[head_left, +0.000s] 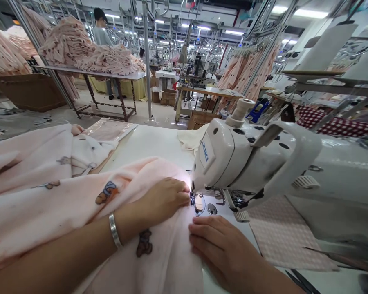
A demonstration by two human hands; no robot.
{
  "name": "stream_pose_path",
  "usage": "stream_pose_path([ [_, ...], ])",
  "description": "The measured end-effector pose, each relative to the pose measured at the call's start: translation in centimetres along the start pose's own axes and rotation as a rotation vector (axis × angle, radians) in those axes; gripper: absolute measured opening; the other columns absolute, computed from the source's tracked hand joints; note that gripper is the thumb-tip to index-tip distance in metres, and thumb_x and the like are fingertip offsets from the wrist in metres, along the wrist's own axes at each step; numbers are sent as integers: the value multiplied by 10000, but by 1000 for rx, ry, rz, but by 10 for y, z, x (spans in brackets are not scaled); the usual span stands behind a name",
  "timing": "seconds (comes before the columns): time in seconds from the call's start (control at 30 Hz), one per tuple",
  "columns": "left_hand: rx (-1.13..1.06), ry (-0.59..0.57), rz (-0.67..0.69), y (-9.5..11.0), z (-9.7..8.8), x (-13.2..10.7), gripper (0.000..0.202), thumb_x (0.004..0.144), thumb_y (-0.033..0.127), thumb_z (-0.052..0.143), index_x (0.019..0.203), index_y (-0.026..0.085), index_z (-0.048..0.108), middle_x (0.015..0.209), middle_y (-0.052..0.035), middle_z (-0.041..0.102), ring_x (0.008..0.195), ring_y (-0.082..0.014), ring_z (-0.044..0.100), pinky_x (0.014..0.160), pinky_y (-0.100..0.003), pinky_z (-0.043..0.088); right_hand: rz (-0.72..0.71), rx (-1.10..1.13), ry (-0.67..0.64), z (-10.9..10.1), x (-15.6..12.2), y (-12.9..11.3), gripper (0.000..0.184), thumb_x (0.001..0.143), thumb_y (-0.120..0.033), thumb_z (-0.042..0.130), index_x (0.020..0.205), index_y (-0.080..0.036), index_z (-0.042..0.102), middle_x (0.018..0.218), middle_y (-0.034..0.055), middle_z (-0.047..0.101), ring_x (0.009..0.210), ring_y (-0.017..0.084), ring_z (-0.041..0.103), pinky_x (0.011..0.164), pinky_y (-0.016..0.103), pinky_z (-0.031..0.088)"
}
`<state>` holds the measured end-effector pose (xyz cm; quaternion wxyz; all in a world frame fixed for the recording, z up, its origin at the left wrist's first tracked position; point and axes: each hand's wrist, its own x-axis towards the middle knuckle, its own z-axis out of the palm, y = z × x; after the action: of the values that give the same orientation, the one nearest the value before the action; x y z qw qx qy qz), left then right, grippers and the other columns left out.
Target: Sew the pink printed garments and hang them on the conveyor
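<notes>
Grip: we press both hands flat, fingers extended, clasping nothing. Our left hand lies on the pink fleece garment at lower centre; our right hand pins its edge below. The sewing machine needle area sits just right of the left fingertips, the nearer hand; the fabric trails off lower left.

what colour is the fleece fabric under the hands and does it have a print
Pale pink fleece fabric printed with small brown bears, seen clearly in the head view.

Head view, close, down onto hands
</notes>
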<state>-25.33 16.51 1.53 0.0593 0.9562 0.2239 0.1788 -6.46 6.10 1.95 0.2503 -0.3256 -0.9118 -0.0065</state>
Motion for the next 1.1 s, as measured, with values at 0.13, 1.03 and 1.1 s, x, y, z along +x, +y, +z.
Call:
stream_pose_path([
  [0.13, 16, -8, -39, -3, -1, 4, 234, 943, 200, 493, 747, 178, 620, 765, -13, 582, 772, -160, 536, 736, -295, 402, 51, 22, 11, 2, -3, 4, 178, 898, -119, 503, 1013, -128, 639, 980, 87, 693, 976, 194, 622, 814, 338, 543],
  [1.03, -96, -40, -266, 66, -20, -37, 13, 807, 179, 499, 820, 178, 497, 887, -70, 504, 829, -245, 457, 776, -458, 435, 158, 62, -165, 6, -2, 11, 197, 916, -174, 460, 1050, -176, 604, 920, 73, 604, 825, 203, 565, 708, 375, 474],
  [1.1, -173, 46, -306, 63, -13, -40, 96, 829, 111, 423, 769, 176, 461, 842, -54, 489, 776, -209, 460, 714, -388, 445, 161, 136, -155, 6, -2, 10, 210, 907, -144, 452, 1059, -185, 591, 895, 59, 585, 807, 191, 538, 713, 370, 447],
])
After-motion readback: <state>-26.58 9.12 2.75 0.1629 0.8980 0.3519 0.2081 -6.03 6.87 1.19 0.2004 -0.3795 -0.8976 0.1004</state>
